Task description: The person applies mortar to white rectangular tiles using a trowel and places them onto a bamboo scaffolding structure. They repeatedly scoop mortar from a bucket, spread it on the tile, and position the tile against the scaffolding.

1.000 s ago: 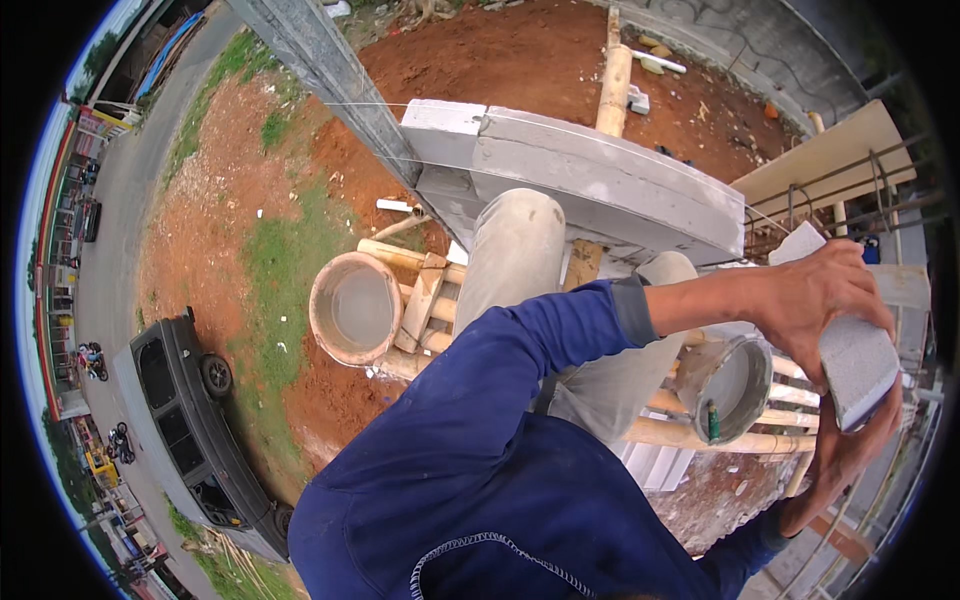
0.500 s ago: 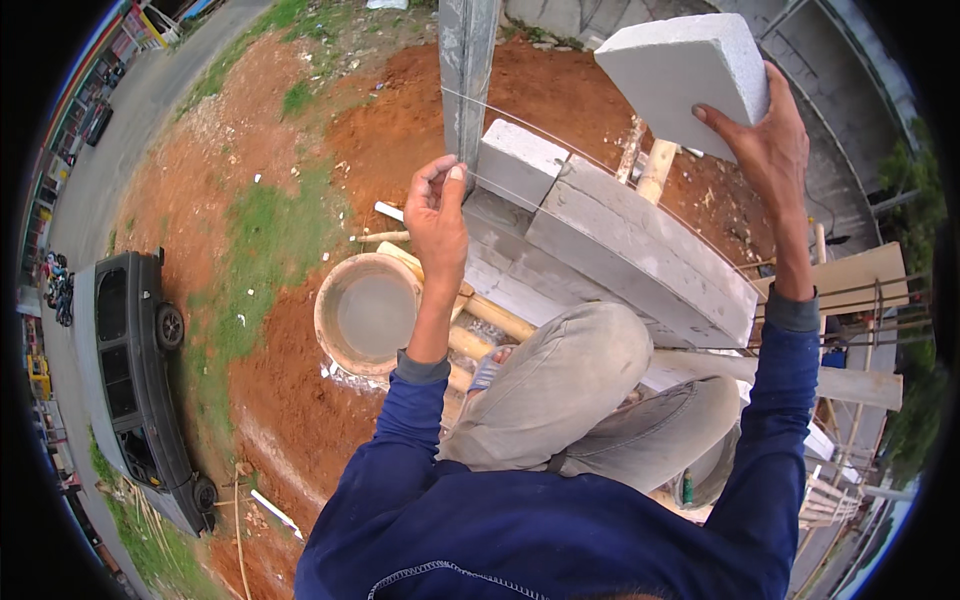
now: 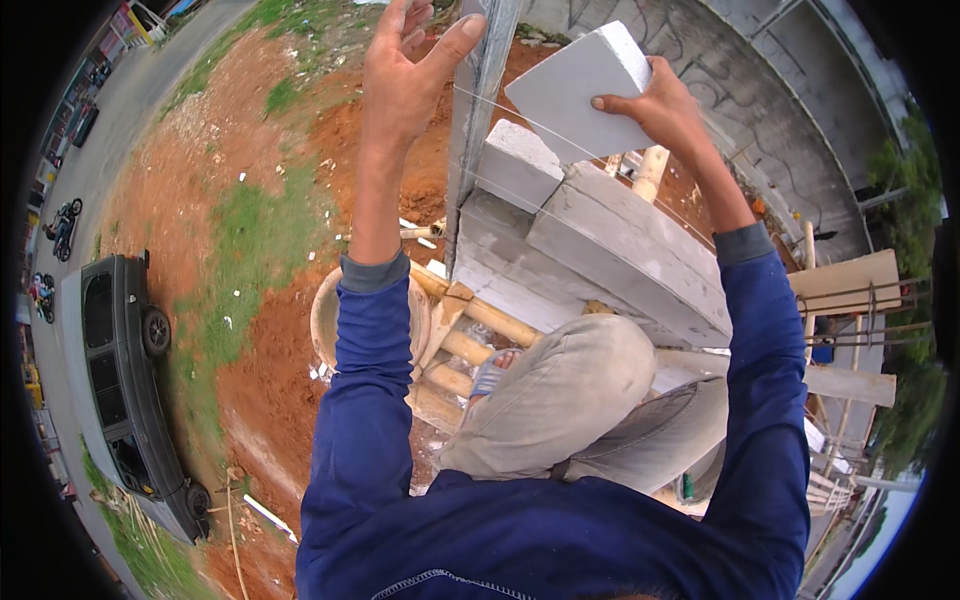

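A pale grey lightweight block [image 3: 585, 95] is gripped by its right edge in my right hand [image 3: 668, 108], thumb on the near face. It hangs tilted just above the wall of laid blocks [image 3: 625, 240], close to the short end block [image 3: 518, 160]. Up beside the grey upright post [image 3: 474, 130] is my left hand [image 3: 412, 75], thumb and fingers apart and nothing visible in it. Its fingertips partly leave the top of the picture. A thin string line [image 3: 570, 143] stretches from the post along the wall, and a second line runs lower.
Bamboo poles [image 3: 500, 320] form the platform under my foot. A round mortar tub [image 3: 328, 318] stands left of it, partly behind my left sleeve. Planks and thin rods [image 3: 850, 285] jut out at right. A dark van [image 3: 115, 370] is parked at far left.
My right hand has carried the block left and lower, toward the post and the wall's end. My left hand has left the string and risen up along the post, its fingers spreading.
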A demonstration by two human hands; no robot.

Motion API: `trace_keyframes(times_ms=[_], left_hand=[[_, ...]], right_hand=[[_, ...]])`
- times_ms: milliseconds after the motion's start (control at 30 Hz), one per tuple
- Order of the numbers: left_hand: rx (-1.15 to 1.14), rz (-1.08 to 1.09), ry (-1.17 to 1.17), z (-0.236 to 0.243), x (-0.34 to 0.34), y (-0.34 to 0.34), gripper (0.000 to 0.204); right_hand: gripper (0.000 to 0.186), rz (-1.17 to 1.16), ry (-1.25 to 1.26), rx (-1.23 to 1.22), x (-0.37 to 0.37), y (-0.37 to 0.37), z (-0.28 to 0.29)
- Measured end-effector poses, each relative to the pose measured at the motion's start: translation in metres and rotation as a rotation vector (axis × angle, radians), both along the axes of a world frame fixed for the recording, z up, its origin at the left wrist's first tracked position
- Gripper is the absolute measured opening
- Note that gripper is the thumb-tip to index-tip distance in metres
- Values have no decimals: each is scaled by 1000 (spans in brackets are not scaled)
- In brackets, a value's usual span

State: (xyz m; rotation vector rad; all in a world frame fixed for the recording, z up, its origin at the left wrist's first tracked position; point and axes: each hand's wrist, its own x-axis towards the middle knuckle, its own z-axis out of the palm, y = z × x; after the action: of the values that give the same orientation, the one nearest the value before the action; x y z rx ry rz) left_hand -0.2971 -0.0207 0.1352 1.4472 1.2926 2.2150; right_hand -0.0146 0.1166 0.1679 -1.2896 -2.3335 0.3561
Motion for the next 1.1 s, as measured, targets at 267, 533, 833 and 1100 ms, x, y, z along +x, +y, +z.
trace_keyframes(times_ms=[267,533,833,1100], left_hand=[[88,-479,146,112,-18,50,89],[82,-351,284,122,-9,90,53],[272,-153,331,112,-7,106,35],[218,-188,299,110,-9,108,31]], right_hand=[[93,107,63,-335,0,4,-29],[95,174,-109,-292,-2,8,-54],[99,199,-255,-271,-25,2,-57],[94,280,-369,-161,-35,9,-58]])
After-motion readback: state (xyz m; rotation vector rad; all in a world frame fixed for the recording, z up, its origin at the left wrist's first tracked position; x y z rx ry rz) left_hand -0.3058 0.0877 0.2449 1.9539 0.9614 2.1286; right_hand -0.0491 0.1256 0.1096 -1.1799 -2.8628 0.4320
